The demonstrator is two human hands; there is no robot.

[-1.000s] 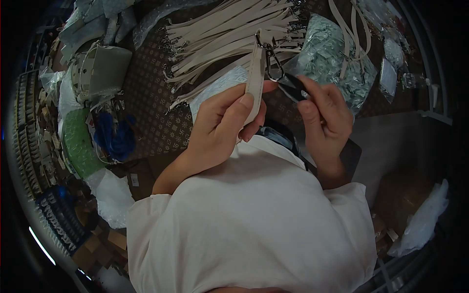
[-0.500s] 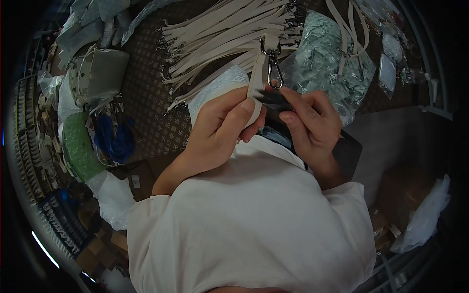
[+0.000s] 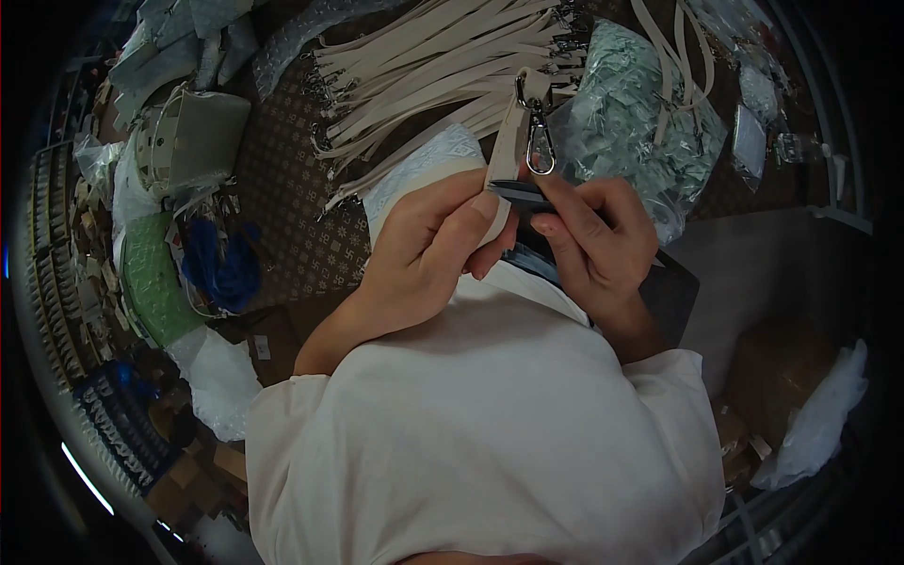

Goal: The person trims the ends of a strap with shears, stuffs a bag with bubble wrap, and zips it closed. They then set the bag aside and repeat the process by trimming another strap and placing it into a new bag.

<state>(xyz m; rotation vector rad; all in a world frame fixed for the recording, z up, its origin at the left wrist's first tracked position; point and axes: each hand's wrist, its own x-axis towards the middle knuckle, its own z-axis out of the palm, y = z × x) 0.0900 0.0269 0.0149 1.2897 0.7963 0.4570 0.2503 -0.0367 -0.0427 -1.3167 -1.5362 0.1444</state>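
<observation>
My left hand [image 3: 443, 231] pinches a beige strap [image 3: 508, 146] between thumb and fingers, near the edge of my shirt. The strap rises from the grip and folds over at its top, where a metal swivel snap hook [image 3: 540, 146] dangles from a ring. In my closed right hand [image 3: 607, 235] is a pair of dark thread snips [image 3: 523, 194], pointing left. Their blades lie against the strap just above my left thumb. The handles are mostly hidden by my fingers.
Many beige straps with hooks [image 3: 424, 80] lie in a bundle on the patterned surface ahead. Right of them is a plastic bag of pale green packets [image 3: 631, 122]. At left sit a pale handbag [image 3: 193, 141], blue cord [image 3: 218, 268] and a green sheet [image 3: 160, 278].
The strap and its hook have shifted slightly right. The snips, blurred before, now show sharply against the strap, and my right hand has barely moved.
</observation>
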